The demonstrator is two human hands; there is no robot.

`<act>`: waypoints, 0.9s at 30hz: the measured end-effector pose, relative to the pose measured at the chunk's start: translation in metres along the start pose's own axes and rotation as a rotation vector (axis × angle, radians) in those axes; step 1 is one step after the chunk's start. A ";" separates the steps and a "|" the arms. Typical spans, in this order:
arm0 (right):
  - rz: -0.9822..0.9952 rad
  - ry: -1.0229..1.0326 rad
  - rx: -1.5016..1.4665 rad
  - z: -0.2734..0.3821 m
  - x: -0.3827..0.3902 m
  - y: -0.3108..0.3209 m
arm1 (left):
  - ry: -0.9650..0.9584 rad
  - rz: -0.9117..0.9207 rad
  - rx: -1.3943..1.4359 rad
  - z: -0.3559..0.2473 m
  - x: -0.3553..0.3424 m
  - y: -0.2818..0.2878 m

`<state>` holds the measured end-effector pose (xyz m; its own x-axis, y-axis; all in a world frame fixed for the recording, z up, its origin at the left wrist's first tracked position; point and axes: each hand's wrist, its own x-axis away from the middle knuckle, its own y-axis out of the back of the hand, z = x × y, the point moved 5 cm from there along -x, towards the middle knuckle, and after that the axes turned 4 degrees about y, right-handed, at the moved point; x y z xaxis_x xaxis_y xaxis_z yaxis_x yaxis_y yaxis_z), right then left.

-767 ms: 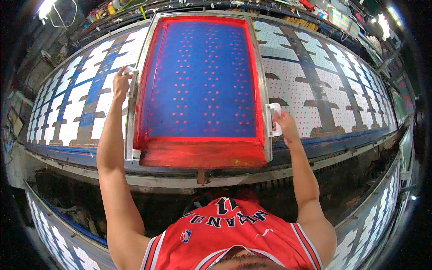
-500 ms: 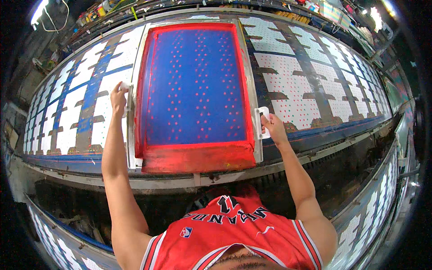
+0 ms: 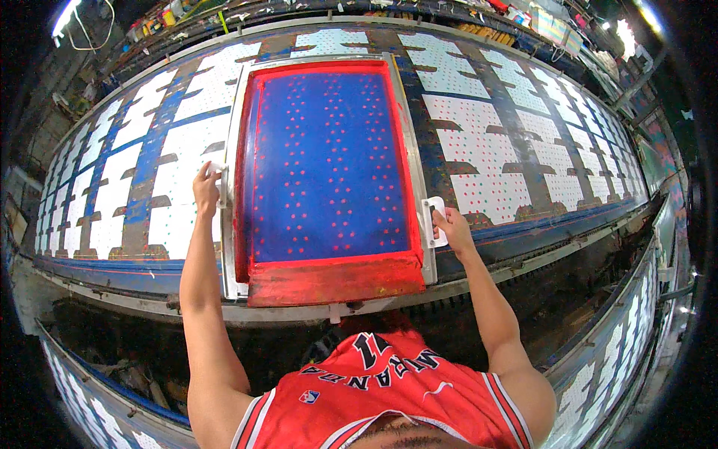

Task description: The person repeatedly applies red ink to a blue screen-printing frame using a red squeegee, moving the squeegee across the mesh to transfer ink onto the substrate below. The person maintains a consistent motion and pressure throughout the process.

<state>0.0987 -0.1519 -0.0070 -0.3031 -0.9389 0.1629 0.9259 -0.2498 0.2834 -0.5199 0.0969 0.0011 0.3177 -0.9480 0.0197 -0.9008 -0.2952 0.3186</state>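
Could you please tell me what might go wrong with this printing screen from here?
The left hand and right hand hold white handles on opposite sides; uneven force could skew the printing screen. Its red, inky-looking near end might drip if wet. Its frame might smear the dotted white sheets alongside.

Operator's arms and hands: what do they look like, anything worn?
Left hand and right hand: ungloved. Forearms bare to the wrist. The red jersey is sleeveless, its armhole trim striped red, white and dark.
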 end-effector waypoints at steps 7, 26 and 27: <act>0.042 -0.044 -0.059 0.001 -0.008 0.011 | 0.018 -0.025 -0.044 0.023 0.006 -0.004; 0.154 -0.046 0.073 -0.007 -0.019 0.017 | 0.024 -0.078 -0.005 0.017 0.006 -0.004; 0.156 -0.011 0.075 -0.003 -0.019 0.016 | 0.050 -0.075 -0.006 0.015 0.006 -0.002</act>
<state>0.1196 -0.1384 -0.0085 -0.1596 -0.9622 0.2209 0.9426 -0.0820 0.3238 -0.5205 0.0900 -0.0136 0.3992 -0.9158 0.0431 -0.8718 -0.3646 0.3271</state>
